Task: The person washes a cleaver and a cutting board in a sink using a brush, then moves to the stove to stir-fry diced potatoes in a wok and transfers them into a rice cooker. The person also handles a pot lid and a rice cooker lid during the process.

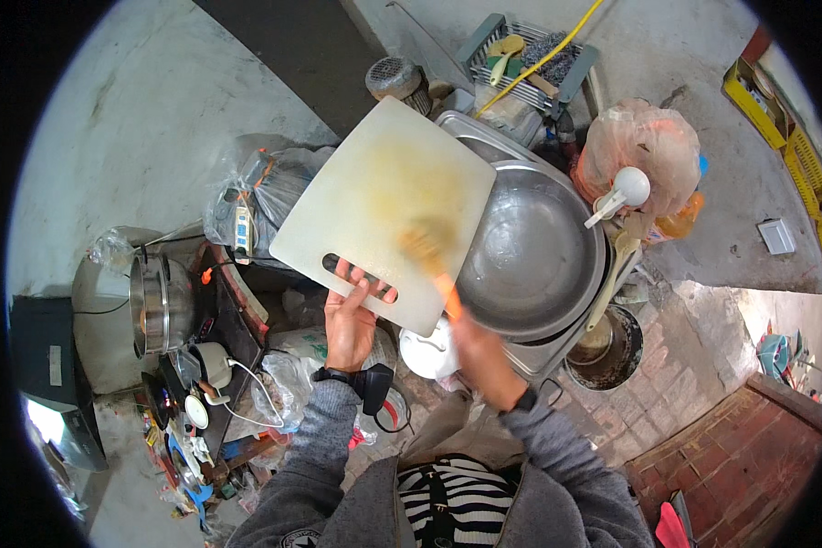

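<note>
My left hand (pixel 351 325) grips a white plastic cutting board (pixel 356 198) by its slotted handle, fingers through the slot and thumb on the upper face. The board is held up, overlapping the left side of a steel basin (pixel 531 253). A yellowish stain spreads over its middle. In my right hand (pixel 483 356) is a brush with an orange handle (pixel 449 296). The brush's tan head (pixel 419 245) lies over the board's stained face, blurred; whether it touches cannot be told. The wide basin sits in a metal sink (pixel 538 359) and looks wet inside.
A ladle (pixel 613 277) lies along the sink's right rim. Beyond stand a bagged container with a white pump (pixel 623 192) and a grey rack (pixel 562 89) of scrubbers. At left are a steel pot (pixel 161 305) and a corded kettle (pixel 212 363). A metal bucket (pixel 633 342) stands on the floor.
</note>
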Demonstrator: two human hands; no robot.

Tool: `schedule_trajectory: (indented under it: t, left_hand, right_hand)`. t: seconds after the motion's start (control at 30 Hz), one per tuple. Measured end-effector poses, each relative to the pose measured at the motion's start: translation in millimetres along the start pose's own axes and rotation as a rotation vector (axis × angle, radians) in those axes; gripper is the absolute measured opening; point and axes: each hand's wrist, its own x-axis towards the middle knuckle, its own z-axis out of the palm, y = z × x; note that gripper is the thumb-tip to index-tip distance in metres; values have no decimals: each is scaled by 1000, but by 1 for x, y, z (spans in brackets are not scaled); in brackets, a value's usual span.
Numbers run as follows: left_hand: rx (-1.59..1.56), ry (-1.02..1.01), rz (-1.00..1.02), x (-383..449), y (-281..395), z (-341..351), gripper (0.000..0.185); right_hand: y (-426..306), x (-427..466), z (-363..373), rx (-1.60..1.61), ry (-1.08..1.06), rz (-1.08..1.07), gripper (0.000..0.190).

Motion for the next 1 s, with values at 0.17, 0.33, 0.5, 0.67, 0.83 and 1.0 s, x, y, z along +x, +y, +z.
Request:
schedule_trajectory:
  t: [0.17,0.33,0.5,0.67,0.83,1.0]
  left_hand:
    - [38,-11,-20,-7,8,5,53]
    - [-19,66,-17,-14,15,-3,51]
    - [52,-37,-25,-13,24,-7,56]
    - [87,-13,-37,-12,31,-9,58]
    - [93,41,-38,-17,41,-13,53]
    - [154,60,-52,-14,37,-4,53]
  right_hand:
    - [26,21,-13,-123,-194,158,15]
    - [-15,21,-4,-102,118,-182,11]
    - [121,7,-11,-207,-97,329,13]
    - [208,-28,4,-281,-9,639,24]
    - [86,-12,-19,79,3,493,21]
    - [-10,15,-34,352,-108,413,23]
